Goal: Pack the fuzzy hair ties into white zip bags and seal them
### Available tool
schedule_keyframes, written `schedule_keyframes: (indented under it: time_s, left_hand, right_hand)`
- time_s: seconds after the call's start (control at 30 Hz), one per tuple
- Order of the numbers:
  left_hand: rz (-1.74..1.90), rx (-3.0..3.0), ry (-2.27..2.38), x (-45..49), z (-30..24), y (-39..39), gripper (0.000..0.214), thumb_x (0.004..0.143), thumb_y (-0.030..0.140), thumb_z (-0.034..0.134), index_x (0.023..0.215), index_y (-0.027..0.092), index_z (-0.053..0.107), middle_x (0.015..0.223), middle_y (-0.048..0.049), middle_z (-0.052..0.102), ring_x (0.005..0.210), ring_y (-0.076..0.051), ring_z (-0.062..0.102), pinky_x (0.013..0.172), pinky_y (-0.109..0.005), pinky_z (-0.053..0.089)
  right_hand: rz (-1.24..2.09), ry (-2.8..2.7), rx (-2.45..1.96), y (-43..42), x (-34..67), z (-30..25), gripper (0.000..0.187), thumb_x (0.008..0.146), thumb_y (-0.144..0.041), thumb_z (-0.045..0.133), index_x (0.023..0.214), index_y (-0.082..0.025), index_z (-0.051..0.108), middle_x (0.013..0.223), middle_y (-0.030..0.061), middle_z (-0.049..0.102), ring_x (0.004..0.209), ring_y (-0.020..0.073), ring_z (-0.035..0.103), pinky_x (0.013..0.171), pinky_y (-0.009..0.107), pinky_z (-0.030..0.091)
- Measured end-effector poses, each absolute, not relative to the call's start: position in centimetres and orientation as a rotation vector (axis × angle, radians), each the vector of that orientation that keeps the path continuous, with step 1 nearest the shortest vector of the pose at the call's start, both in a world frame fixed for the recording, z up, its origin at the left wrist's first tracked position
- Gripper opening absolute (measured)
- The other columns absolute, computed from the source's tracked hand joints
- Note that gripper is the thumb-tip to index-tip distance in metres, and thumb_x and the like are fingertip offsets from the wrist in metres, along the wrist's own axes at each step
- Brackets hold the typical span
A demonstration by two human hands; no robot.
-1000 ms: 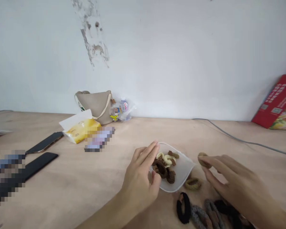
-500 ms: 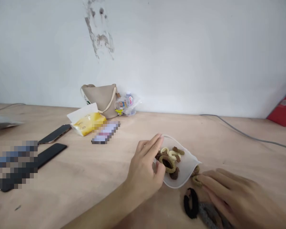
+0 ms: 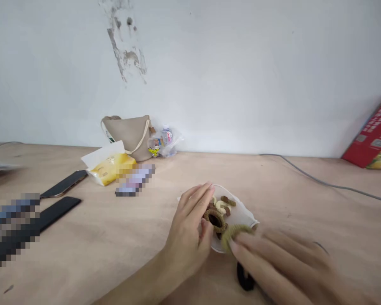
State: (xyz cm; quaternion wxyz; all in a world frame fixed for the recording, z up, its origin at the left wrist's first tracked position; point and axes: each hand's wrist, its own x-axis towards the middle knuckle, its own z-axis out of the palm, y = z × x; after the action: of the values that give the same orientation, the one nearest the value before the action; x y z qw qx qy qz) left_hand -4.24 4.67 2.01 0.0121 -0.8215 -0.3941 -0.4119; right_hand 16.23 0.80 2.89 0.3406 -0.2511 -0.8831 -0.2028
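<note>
My left hand (image 3: 189, 226) grips the rim of a white translucent pouch (image 3: 243, 212) and keeps its mouth spread. Several hair ties lie inside, among them a cream one (image 3: 220, 207) and an olive-brown one (image 3: 222, 222). Between the fingertips of my right hand (image 3: 285, 264) is an olive-green hair tie (image 3: 230, 238), blurred by motion, over the pouch's right lower edge. A black hair tie (image 3: 244, 278) rests on the table just below, partly hidden by the right hand.
Phones, one a black phone (image 3: 59, 214), lie at the left, partly pixelated. Farther back are a yellow tissue pack (image 3: 109, 169), a beige bag (image 3: 127, 133) and a bottle (image 3: 167, 137) in clear plastic. A grey cable (image 3: 305, 173) and a red package (image 3: 373, 131) are at the right.
My right hand has lifted the olive-green hair tie from beside the pouch and moved it left over the opening. The left hand still holds the pouch. The view has shifted slightly right.
</note>
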Motion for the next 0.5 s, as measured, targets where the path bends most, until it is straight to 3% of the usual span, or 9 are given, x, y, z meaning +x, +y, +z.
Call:
schedule_keyframes:
  time_s: [0.1, 0.2, 0.33, 0.5]
  left_hand:
    - [-1.26, -2.557, -1.256, -4.2, 2.0, 4.7, 0.056, 0.076, -0.001, 0.038, 0.131, 0.011, 0.043, 0.133, -0.0109, 0.051, 0.126, -0.021, 0.039, 0.104, -0.039, 0.039]
    - [-1.258, -2.539, -1.287, -4.3, 1.9, 4.9, 0.057, 0.076, -0.001, 0.037, 0.131, 0.01, 0.043, 0.133, -0.0115, 0.051, 0.126, -0.021, 0.039, 0.105, -0.038, 0.038]
    - [-1.268, -2.512, -1.31, -4.3, 1.8, 4.9, 0.058, 0.076, -0.001, 0.036, 0.132, 0.011, 0.043, 0.133, -0.0104, 0.051, 0.125, -0.02, 0.04, 0.105, -0.037, 0.038]
    - [-1.275, -2.506, -1.294, -4.3, 1.8, 5.1, 0.058, 0.077, -0.001, 0.036, 0.133, 0.012, 0.043, 0.132, -0.0093, 0.052, 0.124, -0.019, 0.042, 0.105, -0.035, 0.038]
  right_hand:
    - [-0.426, -2.337, -0.619, 2.3, 15.8, 2.9, 0.029, 0.088, -0.007, 0.039, 0.11, -0.011, 0.058, 0.107, 0.0108, 0.068, 0.086, 0.0183, 0.066, 0.072, 0.027, 0.055]
    - [-0.304, -2.235, -0.716, 3.0, 17.4, 2.0, 0.029, 0.086, -0.007, 0.042, 0.109, -0.016, 0.056, 0.099, 0.0069, 0.068, 0.084, 0.0165, 0.066, 0.071, 0.025, 0.053]
    - [-0.102, -2.292, -1.167, 4.2, 19.2, 0.2, 0.024, 0.083, -0.009, 0.042, 0.094, -0.023, 0.059, 0.085, 0.0014, 0.069, 0.067, 0.0153, 0.066, 0.055, 0.024, 0.049]
    - [-0.033, -2.591, -1.27, 4.8, 19.0, -1.2, 0.031, 0.078, -0.006, 0.043, 0.097, -0.023, 0.06, 0.088, 0.0018, 0.069, 0.073, 0.018, 0.065, 0.058, 0.027, 0.046]
